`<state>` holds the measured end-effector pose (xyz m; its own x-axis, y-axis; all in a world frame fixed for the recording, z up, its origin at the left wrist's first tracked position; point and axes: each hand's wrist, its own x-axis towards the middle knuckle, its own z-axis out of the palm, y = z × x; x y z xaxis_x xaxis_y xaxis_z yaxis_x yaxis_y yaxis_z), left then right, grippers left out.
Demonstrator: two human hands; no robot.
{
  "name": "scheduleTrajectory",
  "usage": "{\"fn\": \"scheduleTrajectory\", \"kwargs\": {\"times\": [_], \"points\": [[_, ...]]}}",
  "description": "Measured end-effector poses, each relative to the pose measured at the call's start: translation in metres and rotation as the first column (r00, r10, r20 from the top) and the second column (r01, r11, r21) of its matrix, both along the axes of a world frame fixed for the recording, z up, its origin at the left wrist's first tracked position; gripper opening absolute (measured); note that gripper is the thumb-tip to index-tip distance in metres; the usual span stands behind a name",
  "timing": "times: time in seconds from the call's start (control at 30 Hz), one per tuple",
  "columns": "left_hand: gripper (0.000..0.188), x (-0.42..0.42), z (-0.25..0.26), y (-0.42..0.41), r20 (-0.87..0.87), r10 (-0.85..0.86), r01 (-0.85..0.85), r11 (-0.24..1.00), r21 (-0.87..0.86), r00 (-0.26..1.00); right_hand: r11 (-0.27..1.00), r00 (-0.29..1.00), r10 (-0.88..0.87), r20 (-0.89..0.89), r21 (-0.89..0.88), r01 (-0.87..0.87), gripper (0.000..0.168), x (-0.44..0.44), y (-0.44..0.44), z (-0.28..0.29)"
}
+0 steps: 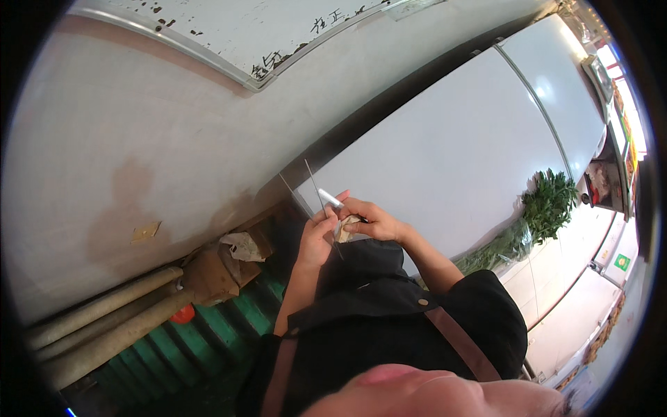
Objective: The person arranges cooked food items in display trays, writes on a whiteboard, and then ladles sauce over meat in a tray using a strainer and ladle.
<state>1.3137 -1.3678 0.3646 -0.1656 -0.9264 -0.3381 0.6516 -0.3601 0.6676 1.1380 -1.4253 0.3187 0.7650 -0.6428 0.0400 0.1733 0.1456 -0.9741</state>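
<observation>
My left hand [316, 242] grips two thin metal rods [313, 180], which stick out beyond its fingers towards the wall. My right hand [379, 223] meets it in front of my apron and pinches a crumpled beige piece [346, 229], cloth or paper. Between the fingers of both hands a short white rod-like thing [329, 198] points away from me. Which hand holds it I cannot tell. Behind the hands is the large white surface of an appliance [417, 140], probably a refrigerator or freezer.
A leafy green bunch [551, 204] in clear plastic lies on the right. At left are a cardboard box [211, 276], thick pipes [117, 307], a red object [183, 314] and a green ribbed surface [208, 326]. A framed board [219, 31] with writing hangs on the wall.
</observation>
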Motion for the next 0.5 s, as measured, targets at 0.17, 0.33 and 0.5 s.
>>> {"fn": "scheduleTrajectory", "kwargs": {"times": [0.17,0.33,0.5], "points": [[0.014,0.006,-0.006,0.019,0.138,0.218,-0.231,0.969,0.091,0.966,0.979,0.994,0.099,-0.044,-0.173,-0.105,0.021,0.017,0.011,0.018],[0.013,0.026,-0.050,0.031,0.247,0.539,-0.563,0.826,0.031,0.805,0.814,0.906,-0.415,0.084,-0.411,0.411,0.023,0.018,-0.039,0.036],[0.019,0.026,-0.113,0.076,0.522,0.438,-0.554,0.828,0.082,0.732,0.311,0.358,-0.901,0.245,-0.210,0.927,0.023,0.026,-0.142,0.103]]}}
